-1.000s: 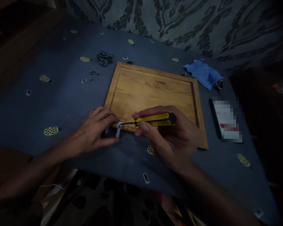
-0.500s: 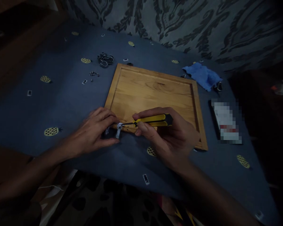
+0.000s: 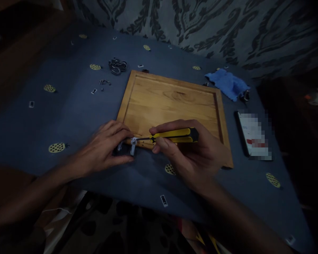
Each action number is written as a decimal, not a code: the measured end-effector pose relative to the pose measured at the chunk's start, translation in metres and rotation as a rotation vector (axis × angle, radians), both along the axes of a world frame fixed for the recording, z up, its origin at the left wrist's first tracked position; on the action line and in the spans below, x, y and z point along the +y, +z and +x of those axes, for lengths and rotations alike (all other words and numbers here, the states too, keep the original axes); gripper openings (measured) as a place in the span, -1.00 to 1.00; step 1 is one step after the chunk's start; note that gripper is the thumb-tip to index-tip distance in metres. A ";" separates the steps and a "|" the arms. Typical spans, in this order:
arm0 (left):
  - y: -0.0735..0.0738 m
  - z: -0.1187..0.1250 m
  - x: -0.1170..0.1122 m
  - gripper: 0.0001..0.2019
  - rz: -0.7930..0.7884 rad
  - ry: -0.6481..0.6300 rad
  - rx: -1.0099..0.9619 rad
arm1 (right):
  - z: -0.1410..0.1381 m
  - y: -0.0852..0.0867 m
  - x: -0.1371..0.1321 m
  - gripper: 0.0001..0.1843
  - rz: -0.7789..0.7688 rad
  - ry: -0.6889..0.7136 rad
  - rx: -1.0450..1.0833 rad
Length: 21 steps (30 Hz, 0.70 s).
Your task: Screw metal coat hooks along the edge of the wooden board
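A framed wooden panel (image 3: 169, 102) lies flat on the blue cloth. My right hand (image 3: 198, 155) grips a yellow-and-black screwdriver (image 3: 172, 134) by its handle, its shaft pointing left. The screwdriver's tip meets a small metal hook (image 3: 133, 147) at the panel's near left edge. My left hand (image 3: 104, 146) is bent around that near left corner, fingers on top and thumb below the edge, beside the hook. A second metal piece (image 3: 119, 146) shows partly between the left fingers and thumb. Small dark holes dot the edge right of the hook.
Beyond the panel to the left lie a pile of metal hooks (image 3: 117, 66) and several screws (image 3: 105, 82). A crumpled blue cloth (image 3: 228, 84) is at the back right. Right of the panel rests a phone (image 3: 254, 137) with a blurred screen. A patterned surface (image 3: 201, 28) rises behind.
The screwdriver handle has turned slightly in my right hand and sits a little further right. My left hand stays at the panel's corner. The view has shifted slightly.
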<state>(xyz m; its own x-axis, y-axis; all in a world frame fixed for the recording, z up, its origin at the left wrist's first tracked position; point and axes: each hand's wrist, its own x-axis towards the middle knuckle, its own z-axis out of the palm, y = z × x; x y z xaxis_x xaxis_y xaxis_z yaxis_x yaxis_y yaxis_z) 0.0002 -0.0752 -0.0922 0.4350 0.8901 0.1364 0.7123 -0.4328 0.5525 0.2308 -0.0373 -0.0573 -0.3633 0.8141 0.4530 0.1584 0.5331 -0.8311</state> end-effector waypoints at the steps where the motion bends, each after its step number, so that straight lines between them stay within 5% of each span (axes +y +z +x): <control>1: 0.001 0.000 0.000 -0.56 -0.005 -0.004 0.002 | 0.000 0.001 0.000 -0.93 -0.002 0.002 -0.007; 21: 0.004 0.002 0.000 -0.65 -0.003 -0.011 0.008 | -0.002 0.007 -0.003 -0.92 -0.001 0.049 -0.076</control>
<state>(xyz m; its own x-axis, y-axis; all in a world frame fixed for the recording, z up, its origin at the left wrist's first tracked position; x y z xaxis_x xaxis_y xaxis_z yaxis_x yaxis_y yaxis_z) 0.0021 -0.0753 -0.0885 0.4460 0.8855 0.1299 0.7118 -0.4390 0.5483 0.2291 -0.0400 -0.0500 -0.4361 0.7951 0.4215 0.1950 0.5408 -0.8182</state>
